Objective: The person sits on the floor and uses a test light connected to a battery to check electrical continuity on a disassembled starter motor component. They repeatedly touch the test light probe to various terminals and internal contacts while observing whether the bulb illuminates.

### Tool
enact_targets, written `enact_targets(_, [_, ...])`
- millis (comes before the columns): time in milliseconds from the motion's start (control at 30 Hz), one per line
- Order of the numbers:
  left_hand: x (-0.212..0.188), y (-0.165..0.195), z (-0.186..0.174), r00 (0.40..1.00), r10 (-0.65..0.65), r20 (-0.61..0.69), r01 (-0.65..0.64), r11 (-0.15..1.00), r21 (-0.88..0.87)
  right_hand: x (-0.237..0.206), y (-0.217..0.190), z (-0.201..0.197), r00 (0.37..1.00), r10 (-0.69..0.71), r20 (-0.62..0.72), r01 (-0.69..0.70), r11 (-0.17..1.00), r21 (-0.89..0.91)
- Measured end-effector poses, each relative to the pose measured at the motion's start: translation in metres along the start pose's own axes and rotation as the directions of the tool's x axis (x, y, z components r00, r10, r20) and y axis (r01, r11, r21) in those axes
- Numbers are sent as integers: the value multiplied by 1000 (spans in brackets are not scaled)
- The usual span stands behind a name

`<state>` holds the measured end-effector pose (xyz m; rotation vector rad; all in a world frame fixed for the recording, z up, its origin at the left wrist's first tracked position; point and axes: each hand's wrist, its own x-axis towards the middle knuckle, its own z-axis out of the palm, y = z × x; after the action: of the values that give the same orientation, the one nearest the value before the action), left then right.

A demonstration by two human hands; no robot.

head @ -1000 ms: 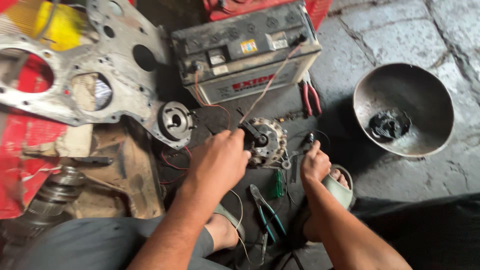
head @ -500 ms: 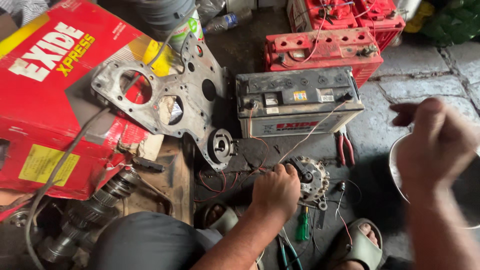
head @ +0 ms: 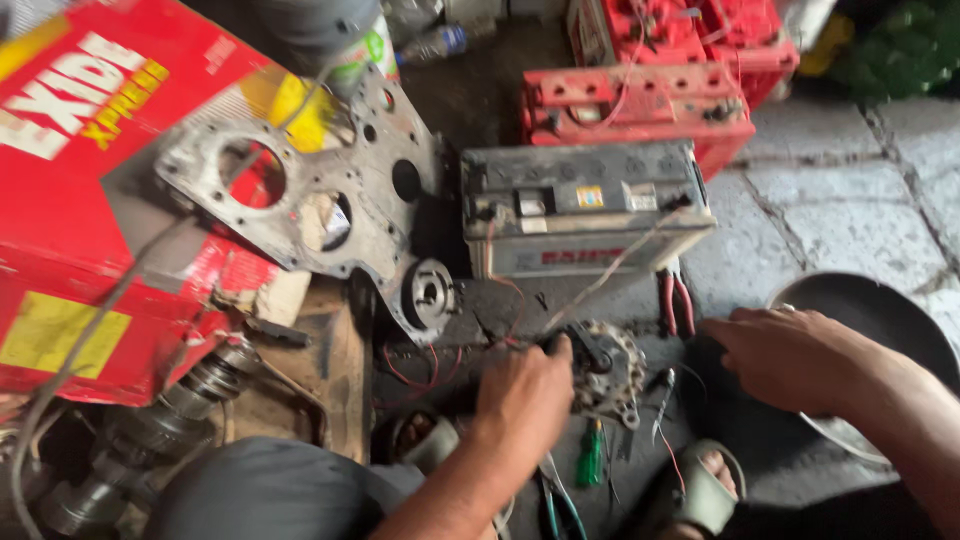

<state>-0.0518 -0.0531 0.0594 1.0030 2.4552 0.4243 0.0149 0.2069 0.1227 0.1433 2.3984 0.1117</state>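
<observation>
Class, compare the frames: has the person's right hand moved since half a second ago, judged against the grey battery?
Yes. The right hand has dropped from level with the grey battery to below its right end, near the dark bowl.

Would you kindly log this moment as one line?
left hand on round metal alternator | right hand open, near red-handled pliers

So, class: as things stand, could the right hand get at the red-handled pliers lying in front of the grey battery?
Probably yes. The right hand hovers open just right of the red-handled pliers, which lie on bare floor by the grey battery. Nothing lies between them; only a thin wire crosses close by.
</observation>
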Motion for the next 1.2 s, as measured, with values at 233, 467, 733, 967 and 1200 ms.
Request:
enact_targets(233, [-49,-12,-72,989,-81,123,83,996,-10,-19,2,41,987,-97,-128,129,953,274])
enact_targets(467, [-126,-112,-126,974,186,-127,-161,969,186,-8,43,114,946,-298,-124,317,931,179])
enact_targets(733, [-166,-155,-52,946,-35,-321,60,996,70,69,47,91,997,37,63,-37,999,-2])
enact_targets(967, [-147,-56,-133,793,-501,-346,403,858,-318,19,-34,-71,918,381,-111,-331,889,317])
enact_targets(1200, [-235,64,-184,549,-828,113,834,533,-144,-168,10,-155,874,468,-134,-347,792,503])
